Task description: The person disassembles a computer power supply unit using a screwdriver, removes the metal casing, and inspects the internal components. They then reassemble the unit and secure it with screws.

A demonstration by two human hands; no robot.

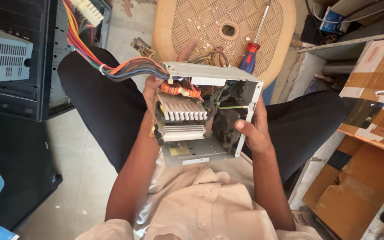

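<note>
Right, I've got the opened power supply [201, 120] over my lap, left hand [152, 91] and right hand [252, 129] both clamped on its sides. I'm inspecting the insides; next I'd need the screwdriver [254, 42] from the stool [192, 18].

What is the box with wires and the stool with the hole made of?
The open box held by the left hand and right hand looks like bare grey sheet metal: thin, folded, dull shine. The stool seems moulded beige plastic, with a woven pattern pressed in.

Beige short-sleeved button-up shirt with pale buttons, black trousers, bare forearms, bare hands [254, 129]
</note>
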